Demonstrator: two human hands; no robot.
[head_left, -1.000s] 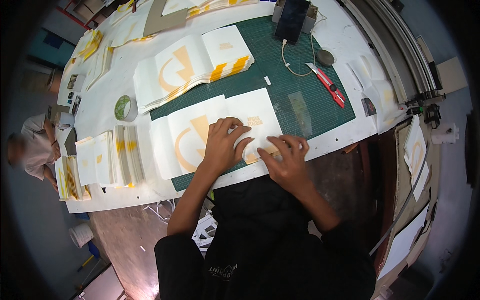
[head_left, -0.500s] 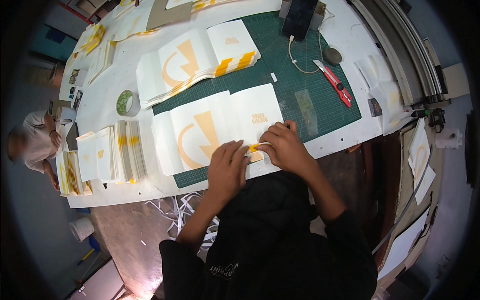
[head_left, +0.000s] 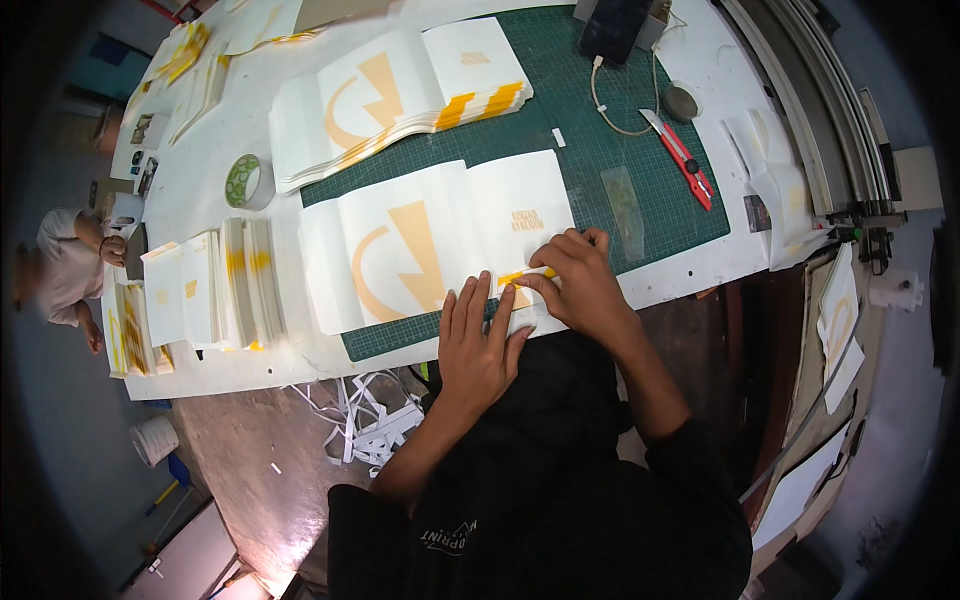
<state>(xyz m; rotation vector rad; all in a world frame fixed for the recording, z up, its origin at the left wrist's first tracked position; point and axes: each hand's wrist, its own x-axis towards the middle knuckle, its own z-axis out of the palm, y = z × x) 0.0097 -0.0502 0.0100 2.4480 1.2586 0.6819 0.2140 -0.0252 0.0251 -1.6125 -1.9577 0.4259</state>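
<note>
A white printed sheet (head_left: 395,265) with a large pale-orange emblem lies in front of me on a green cutting mat (head_left: 585,165). At its near right edge a narrow flap with a yellow underside (head_left: 520,277) is folded up. My right hand (head_left: 575,280) pinches this flap between thumb and fingers. Beside it, my left hand (head_left: 482,340) lies with fingers stretched out and spread, the tips touching the sheet by the fold. Behind the sheet rests a thick stack of similar printed sheets (head_left: 400,95), its edges striped yellow.
A red utility knife (head_left: 680,160) lies on the mat at right, near a cabled phone (head_left: 610,32). A green-patterned tape roll (head_left: 240,183) and folded paper bundles (head_left: 205,290) sit at left. A co-worker (head_left: 75,260) stands far left. White paper strips (head_left: 370,425) litter the floor.
My left hand has flattened, its fingers now stretched and spread over the near edge. More of the yellow fold shows between my hands. The co-worker's arm has shifted.
</note>
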